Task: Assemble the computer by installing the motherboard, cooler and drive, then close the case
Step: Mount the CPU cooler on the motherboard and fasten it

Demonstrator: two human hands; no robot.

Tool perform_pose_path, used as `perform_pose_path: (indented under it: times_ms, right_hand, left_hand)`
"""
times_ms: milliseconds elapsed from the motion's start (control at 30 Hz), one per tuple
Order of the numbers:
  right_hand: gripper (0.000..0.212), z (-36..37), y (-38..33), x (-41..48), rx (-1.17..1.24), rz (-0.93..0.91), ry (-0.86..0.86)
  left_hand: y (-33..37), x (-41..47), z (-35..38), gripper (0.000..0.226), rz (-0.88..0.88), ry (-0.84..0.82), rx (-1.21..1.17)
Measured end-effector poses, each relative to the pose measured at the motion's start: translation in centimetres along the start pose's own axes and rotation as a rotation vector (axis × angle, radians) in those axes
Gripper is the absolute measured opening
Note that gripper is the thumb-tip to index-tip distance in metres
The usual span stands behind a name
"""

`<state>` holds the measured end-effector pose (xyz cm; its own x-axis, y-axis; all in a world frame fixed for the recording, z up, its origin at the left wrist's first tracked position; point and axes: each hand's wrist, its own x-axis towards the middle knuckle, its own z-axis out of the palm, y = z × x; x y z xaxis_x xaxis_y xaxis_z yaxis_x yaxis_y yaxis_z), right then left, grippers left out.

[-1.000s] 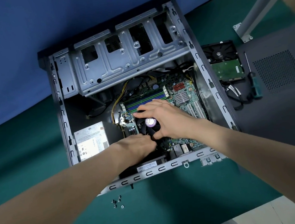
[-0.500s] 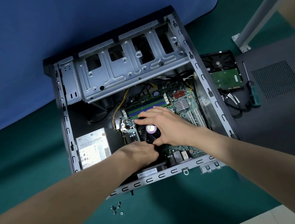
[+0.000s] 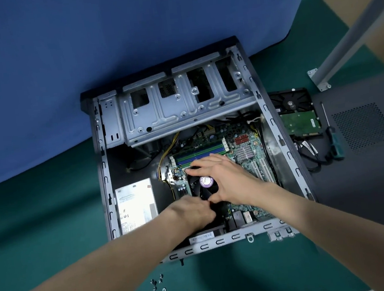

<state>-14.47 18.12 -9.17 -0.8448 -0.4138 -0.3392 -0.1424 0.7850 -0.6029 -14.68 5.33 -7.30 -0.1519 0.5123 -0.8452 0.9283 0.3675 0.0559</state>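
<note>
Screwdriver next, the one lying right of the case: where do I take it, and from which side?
Take the screwdriver by its green handle, the thick end nearer you; the thin shaft points away. It lies flat on the side panel, so come down from above and from its right: cables crowd the handle's left.

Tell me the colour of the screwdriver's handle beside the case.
The screwdriver handle is teal-green, clearest in the head view.

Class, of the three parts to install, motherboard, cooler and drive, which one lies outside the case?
The drive, lying circuit-board up to the right of the case beside the screwdriver. The motherboard and cooler sit inside it.
</note>
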Motion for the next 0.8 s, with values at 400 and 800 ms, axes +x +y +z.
perform_pose_path:
  times_ms: [400, 800]
  right_hand:
    - [0.087, 0.2, 0.0, 0.2, 0.006, 0.013, -0.035]
    - [0.089, 0.6, 0.5, 0.3, 0.039, 0.021, -0.024]
  left_hand:
    - [-0.1, -1.0, 0.2, 0.025, 0.161, 0.079, 0.212]
    - [-0.5, -2.0, -0.1, 0.021, 0.189, 0.210, 0.124]
